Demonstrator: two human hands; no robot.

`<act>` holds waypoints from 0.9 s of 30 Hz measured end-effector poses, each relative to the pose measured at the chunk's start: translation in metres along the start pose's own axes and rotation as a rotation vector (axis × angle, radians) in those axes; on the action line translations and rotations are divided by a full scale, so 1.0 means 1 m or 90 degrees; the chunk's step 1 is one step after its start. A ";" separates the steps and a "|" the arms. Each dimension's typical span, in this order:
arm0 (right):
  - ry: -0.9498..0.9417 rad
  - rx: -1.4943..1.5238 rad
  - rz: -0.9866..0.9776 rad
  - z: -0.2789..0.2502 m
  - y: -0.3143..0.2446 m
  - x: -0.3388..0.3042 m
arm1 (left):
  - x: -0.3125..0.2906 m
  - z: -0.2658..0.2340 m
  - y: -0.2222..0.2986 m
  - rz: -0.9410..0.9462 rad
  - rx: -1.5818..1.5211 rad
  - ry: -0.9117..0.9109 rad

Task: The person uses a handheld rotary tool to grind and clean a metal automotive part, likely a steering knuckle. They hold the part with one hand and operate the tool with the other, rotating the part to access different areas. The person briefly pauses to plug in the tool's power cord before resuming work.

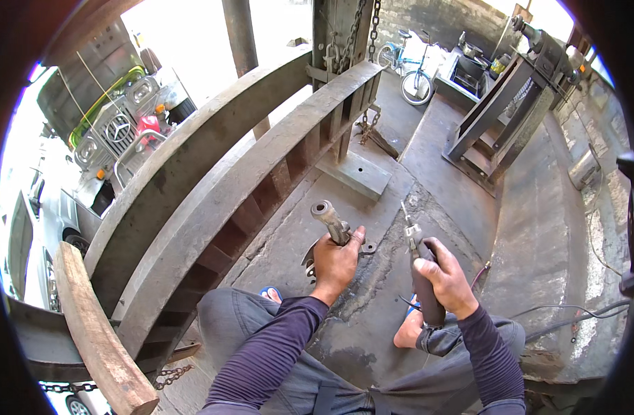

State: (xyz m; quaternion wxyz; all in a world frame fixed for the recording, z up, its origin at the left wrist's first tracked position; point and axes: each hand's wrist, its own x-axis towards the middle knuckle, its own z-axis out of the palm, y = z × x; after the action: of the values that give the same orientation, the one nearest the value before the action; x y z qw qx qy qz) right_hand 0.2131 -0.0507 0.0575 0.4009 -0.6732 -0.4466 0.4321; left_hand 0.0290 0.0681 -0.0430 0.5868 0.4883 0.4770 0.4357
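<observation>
I squat on a concrete floor. My left hand (336,261) grips a grey metal shaft (330,220) whose round end points up and away; a flanged metal part shows under the hand. My right hand (447,275) is closed around the dark handle of a welding electrode holder (425,287). A thin electrode rod (407,216) sticks up from its clamp, a short way right of the shaft and apart from it. A cable runs off the handle's lower end.
A long curved steel beam frame (213,200) with chains runs along my left. A wooden plank (99,332) lies at lower left. A steel press frame (500,111) stands at upper right, a bicycle (410,66) beyond, vehicles (116,131) at left, cables (573,315) at right.
</observation>
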 end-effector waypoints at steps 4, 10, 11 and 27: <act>-0.055 -0.028 -0.046 0.014 -0.019 -0.017 | -0.008 0.000 0.002 0.012 0.030 -0.011; -0.026 -0.105 -0.071 0.038 -0.028 -0.016 | -0.011 -0.003 0.011 -0.020 0.055 -0.050; -0.016 -0.136 -0.083 0.040 -0.029 -0.017 | -0.011 -0.003 0.011 -0.031 0.041 -0.049; 0.005 -0.464 -0.169 0.050 -0.050 -0.018 | -0.005 0.009 -0.006 0.023 -0.048 -0.024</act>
State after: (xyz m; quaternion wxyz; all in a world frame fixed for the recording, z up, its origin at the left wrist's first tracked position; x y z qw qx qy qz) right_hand 0.1490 -0.0455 0.0923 0.1898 -0.7094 -0.6525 0.1869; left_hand 0.0369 0.0614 -0.0473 0.6054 0.4828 0.4402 0.4545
